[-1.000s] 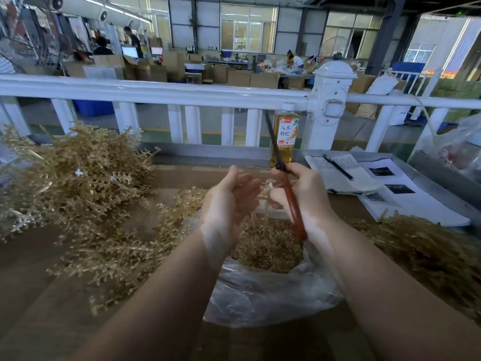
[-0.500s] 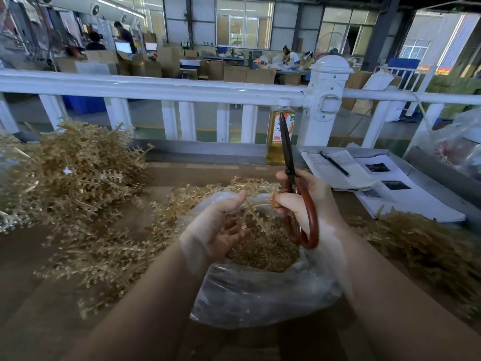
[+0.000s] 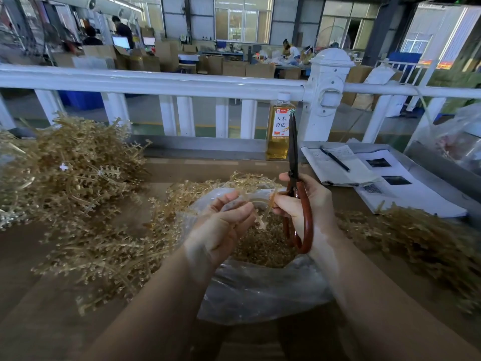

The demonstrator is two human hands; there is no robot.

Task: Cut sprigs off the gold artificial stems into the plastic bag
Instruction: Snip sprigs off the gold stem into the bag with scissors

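The right hand (image 3: 309,204) grips a pair of scissors (image 3: 295,183) with its fingers curled round the glossy red-brown loop handles. The dark, narrow blades are closed and point to 12 o'clock. The right thumb and forefinger also pinch one end of a thin gold stem (image 3: 257,207). The left hand (image 3: 221,225), at 9 o'clock of the right, has its fingers curled round the other end of this stem. A short, knobbly sprig hangs from the stem between the hands.

Both hands are over the open mouth of a crinkled, translucent plastic bag (image 3: 260,290). The bag holds a granular mass of cut gold sprigs (image 3: 263,246). A tangled, spiky heap of gold stems (image 3: 70,183) lies on the brown table (image 3: 39,321) at 9 o'clock of the bag. A second, flatter heap (image 3: 416,238) lies at 3 o'clock.

At 12 o'clock, a clear bottle (image 3: 278,128) of amber liquid stands against a smooth white railing (image 3: 156,80). Printed papers (image 3: 406,188) with a pen (image 3: 335,159) lie at 2 o'clock.
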